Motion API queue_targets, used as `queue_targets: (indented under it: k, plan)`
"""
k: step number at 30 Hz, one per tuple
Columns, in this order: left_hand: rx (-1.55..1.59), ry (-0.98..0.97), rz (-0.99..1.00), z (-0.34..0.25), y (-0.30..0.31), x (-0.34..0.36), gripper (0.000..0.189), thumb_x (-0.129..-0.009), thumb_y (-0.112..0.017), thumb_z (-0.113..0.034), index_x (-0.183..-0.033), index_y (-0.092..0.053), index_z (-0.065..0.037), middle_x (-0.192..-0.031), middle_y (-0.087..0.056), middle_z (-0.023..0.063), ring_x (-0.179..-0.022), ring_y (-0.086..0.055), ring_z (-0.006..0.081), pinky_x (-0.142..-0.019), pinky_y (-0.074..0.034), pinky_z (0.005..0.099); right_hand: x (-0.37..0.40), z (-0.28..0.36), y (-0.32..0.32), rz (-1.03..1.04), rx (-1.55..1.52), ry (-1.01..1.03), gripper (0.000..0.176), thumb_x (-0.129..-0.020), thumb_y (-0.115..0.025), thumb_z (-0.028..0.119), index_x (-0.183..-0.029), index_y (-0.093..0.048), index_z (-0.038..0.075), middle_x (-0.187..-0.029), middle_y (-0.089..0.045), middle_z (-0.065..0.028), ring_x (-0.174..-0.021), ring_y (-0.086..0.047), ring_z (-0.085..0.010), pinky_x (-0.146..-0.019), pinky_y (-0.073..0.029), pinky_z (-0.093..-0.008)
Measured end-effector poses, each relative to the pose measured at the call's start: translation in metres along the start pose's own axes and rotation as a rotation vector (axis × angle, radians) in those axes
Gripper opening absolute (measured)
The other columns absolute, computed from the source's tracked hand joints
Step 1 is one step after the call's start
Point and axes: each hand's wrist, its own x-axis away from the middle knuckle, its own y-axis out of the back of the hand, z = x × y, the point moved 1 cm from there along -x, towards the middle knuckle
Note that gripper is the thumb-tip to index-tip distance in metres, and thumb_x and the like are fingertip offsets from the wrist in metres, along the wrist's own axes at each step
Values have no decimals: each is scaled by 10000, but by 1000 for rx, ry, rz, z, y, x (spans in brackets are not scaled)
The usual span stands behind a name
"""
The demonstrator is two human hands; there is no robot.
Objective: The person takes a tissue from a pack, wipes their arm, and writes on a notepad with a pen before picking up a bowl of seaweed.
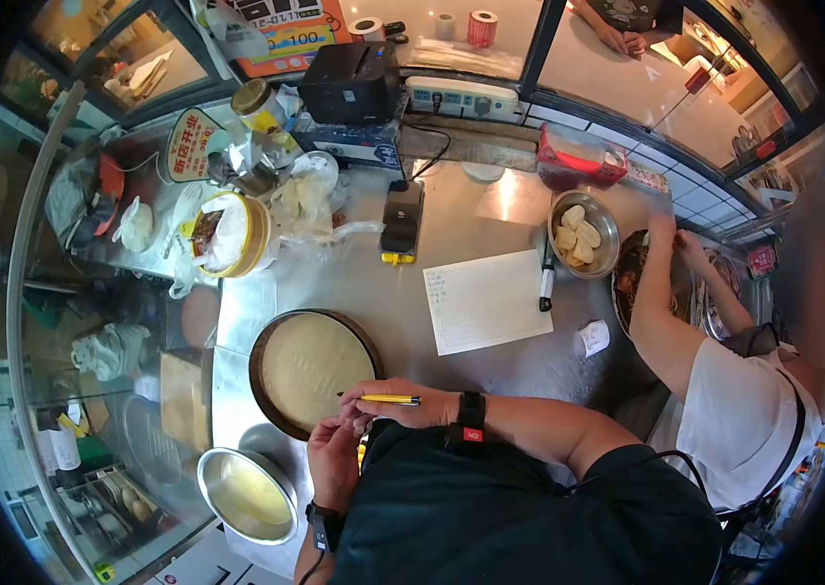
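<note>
A slim yellow pen with dark ends lies across my right hand, whose fingers are closed on it. My left hand is just below, fingertips pinched together and close to the right fingers; what they hold, if anything, I cannot make out. Both hands are over the near edge of a round dark-rimmed pan with a smooth pale surface inside. Left of my left hand stands a metal bowl containing something pale yellow. A sheet of lined paper with handwriting lies beyond my right forearm, with a black marker along its right edge.
On my right a co-worker in a white shirt reaches into a dark pan. Nearby are a metal bowl of pale pieces and a crumpled receipt. A black printer, a card reader and a yellow tub stand farther back.
</note>
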Motion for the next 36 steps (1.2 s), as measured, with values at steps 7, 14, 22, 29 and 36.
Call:
queue_targets:
  k: [7, 14, 22, 29, 36]
  plan:
    - [-14, 35, -63, -2, 2, 1, 158, -922, -600, 71, -1074, -619, 32, -1060, -681, 141, -994, -674, 231, -920, -542, 348, 1, 2, 5, -77, 188, 64, 322, -1073, -464, 226, -1307, -549, 22, -1153, -667, -101, -1091, -630, -184, -977, -487, -335]
    - [-135, -8, -53, 0, 5, 3, 194, -917, -608, 78, -1109, -606, 49, -1082, -680, 154, -994, -681, 240, -929, -547, 358, 0, 5, 5, -63, 304, 76, 321, -1070, -463, 226, -1296, -552, 16, -1148, -676, -115, -1093, -635, -200, -984, -481, -342]
    - [-96, -53, -73, -5, 0, 0, 115, -933, -608, 45, -1047, -622, 42, -1048, -685, 146, -972, -683, 239, -928, -553, 368, 9, -4, 10, -268, 216, 34, 334, -1053, -514, 227, -1315, -587, 32, -1115, -689, -83, -1028, -651, -160, -927, -512, -300]
    - [-67, -35, -131, -5, 3, 1, 100, -931, -615, 38, -1031, -619, 41, -1018, -688, 139, -945, -678, 227, -928, -554, 358, 46, -31, 81, -1042, 710, 79, 202, -971, -612, 173, -1111, -658, 35, -955, -697, -106, -873, -678, -206, -782, -549, -331]
    - [-73, -25, -70, -5, -3, -1, 95, -929, -616, 34, -1023, -621, 37, -1011, -689, 135, -941, -677, 221, -915, -553, 345, 57, -58, 133, -1224, 883, 203, 146, -877, -660, 80, -1015, -637, 38, -949, -695, -153, -891, -689, -327, -788, -552, -373]
